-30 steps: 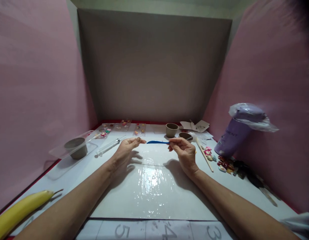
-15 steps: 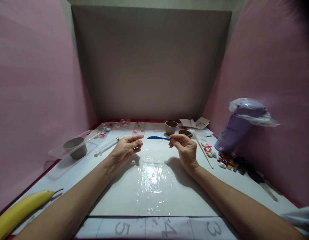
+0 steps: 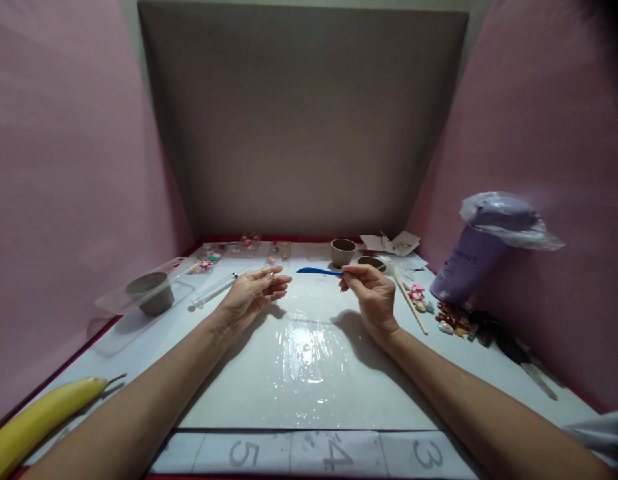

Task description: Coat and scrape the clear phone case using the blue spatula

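My right hand (image 3: 371, 297) pinches the handle end of a blue plastic knife (image 3: 319, 271), whose blade points left, level above the white board (image 3: 229, 407). Opposite the blade tip, my left hand (image 3: 256, 293) hovers with its fingers stretched out and nothing in it. Under both hands, the middle of the board carries a glossy, wet-looking clear layer (image 3: 309, 353) that reflects the light. A syringe (image 3: 213, 292) lies just left of my left hand. To the right of my right hand is a wooden stick (image 3: 410, 303).
Two grey-brown cups (image 3: 343, 253) stand at the back. Another cup (image 3: 157, 303) is at left beside a clear plastic lid (image 3: 133, 297). A purple tumbler (image 3: 466, 260), small charms (image 3: 417, 295) and dark-handled tools (image 3: 509, 347) line the right side. A banana (image 3: 49, 417) lies front left.
My left hand's fingers have opened out from a looser curl. The knife stays in my right hand, almost unmoved. The view has tilted slightly.
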`<state>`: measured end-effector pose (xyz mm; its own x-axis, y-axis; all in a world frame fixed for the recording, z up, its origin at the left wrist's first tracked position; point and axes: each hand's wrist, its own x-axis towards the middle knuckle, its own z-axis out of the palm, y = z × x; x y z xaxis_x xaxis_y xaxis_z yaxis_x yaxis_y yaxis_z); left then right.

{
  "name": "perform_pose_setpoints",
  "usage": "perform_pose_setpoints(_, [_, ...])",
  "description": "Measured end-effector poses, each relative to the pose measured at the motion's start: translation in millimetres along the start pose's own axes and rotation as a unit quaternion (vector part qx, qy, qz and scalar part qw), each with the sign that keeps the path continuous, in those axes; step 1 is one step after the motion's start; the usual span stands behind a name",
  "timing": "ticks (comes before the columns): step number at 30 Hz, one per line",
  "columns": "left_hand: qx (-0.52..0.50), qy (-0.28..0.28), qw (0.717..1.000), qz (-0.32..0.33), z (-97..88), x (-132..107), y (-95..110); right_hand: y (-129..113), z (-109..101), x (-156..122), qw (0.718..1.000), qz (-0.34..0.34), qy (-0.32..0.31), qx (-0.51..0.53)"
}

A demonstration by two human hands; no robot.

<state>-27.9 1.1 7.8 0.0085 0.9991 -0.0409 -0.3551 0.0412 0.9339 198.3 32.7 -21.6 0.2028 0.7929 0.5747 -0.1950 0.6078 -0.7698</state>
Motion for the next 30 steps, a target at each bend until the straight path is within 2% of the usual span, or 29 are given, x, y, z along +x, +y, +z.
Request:
perform_pose_setpoints(9, [0.013, -0.013, 1.0, 0.015, -1.7, 1, 0, 4, -2, 6, 1.0, 0.003, 0.017, 0.001])
perform_pose_setpoints(15, [0.051, 0.018, 0.997, 0.048, -1.3, 6, 7, 7, -4, 12, 0.999, 0.007, 0.034, 0.015])
perform_pose_setpoints(19, [0.061, 0.042, 0.996, 0.046, 6.2, 8, 12, 9, -6, 13, 0.999, 0.013, 0.035, 0.019])
perform_pose_setpoints(25, [0.068, 0.058, 0.996, -0.001, 22.4, 10, 18, 10, -9, 15, 0.999, 0.011, 0.043, 0.011])
perform_pose_setpoints(30, [0.094, 0.054, 0.994, -0.017, 41.1, 28, 20, 11, -10, 18, 0.998, 0.003, 0.056, 0.009])
